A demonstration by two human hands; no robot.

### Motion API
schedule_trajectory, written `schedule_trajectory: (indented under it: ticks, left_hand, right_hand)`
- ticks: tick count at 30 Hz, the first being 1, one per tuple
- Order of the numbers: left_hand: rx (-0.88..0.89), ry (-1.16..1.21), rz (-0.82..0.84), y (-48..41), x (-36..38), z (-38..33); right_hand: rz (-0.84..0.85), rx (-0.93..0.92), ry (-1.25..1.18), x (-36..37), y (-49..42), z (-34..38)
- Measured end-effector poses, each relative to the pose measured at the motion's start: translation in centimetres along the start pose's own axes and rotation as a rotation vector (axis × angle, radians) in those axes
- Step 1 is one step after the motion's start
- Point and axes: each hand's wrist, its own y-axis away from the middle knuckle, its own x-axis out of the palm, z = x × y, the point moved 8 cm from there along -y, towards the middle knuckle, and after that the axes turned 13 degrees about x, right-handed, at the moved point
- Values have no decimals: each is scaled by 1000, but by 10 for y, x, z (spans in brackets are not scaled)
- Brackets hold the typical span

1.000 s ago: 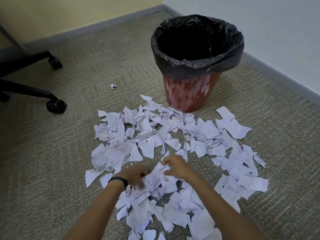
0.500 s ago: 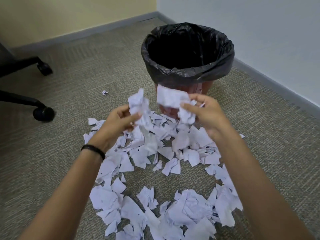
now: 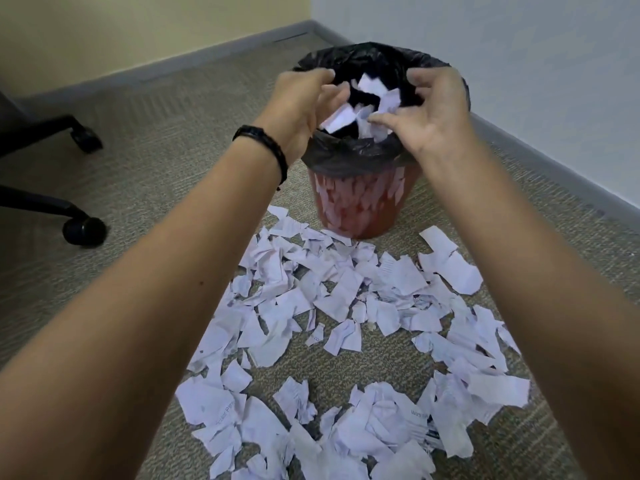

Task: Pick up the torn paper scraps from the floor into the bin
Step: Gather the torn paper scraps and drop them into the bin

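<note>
- Over the mouth of the bin (image 3: 360,209), we are holding both hands, the left hand (image 3: 301,105) and the right hand (image 3: 433,112), with fingers spread and loosening, gripping nothing firmly.
- Between our palms, a small bunch of falling scraps (image 3: 367,105) is dropping loose toward the black liner (image 3: 349,157); whether any piece is touching a fingertip we cannot tell.
- On the carpet floor (image 3: 156,140) in front of the bin, the main spread of torn paper scraps (image 3: 346,306) is lying, reaching from the bin's base back toward us, so we are judging the task as far from finished.
- We are watching for light pieces drifting sideways and missing the rim, since they are falling flat and fluttering rather than dropping as a wad.
- We are also wary of the liner, which is sagging at the near edge; a scrap landing on that fold could slide outside.
- Our forearms are passing above the pile, so a low return sweep could scatter paper wider, perhaps toward the chair caster (image 3: 85,230) at the left.
- A knock from a wrist could tip the light bin.
</note>
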Motion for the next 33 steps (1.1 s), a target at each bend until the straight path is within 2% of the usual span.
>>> schedule_trajectory:
  ticks: [3, 7, 10, 13, 14, 16, 18, 19, 22, 24, 28, 33]
  left_hand:
    - [88, -41, -24, 1, -7, -4]
    - [235, -270, 46, 24, -35, 15]
    - [274, -473, 18, 43, -79, 58]
    - [192, -774, 1, 61, -127, 119]
    - [140, -881, 50, 69, -140, 142]
    - [30, -1111, 249, 88, -159, 185]
    - [-11, -1330, 473, 106, -170, 213]
    - [-10, -1391, 531, 111, -174, 219]
    - [-15, -1450, 571, 112, -177, 223]
    - [-40, -1448, 613, 112, -175, 228]
    - [-143, -1484, 734, 121, -179, 249]
    - [-217, -1445, 817, 121, -182, 264]
  right_hand:
    - [51, -108, 82, -6, 5, 5]
    - [117, -249, 230, -29, 17, -8]
    - [89, -202, 378, -63, 18, -45]
    - [-11, -64, 714, -102, 6, -93]
    - [-44, -21, 860, -117, 0, -108]
    - [-110, 44, 1166, -149, -12, -134]
    - [-163, 37, 1464, -181, -21, -150]
    - [-177, -2, 1575, -192, -25, -154]
    - [-229, -77, 1770, -217, -31, -163]
    - [-283, -29, 1877, -229, -31, -168]
    - [-285, 108, 1951, -245, -29, -178]
    - [-264, 136, 2027, -259, -32, -185]
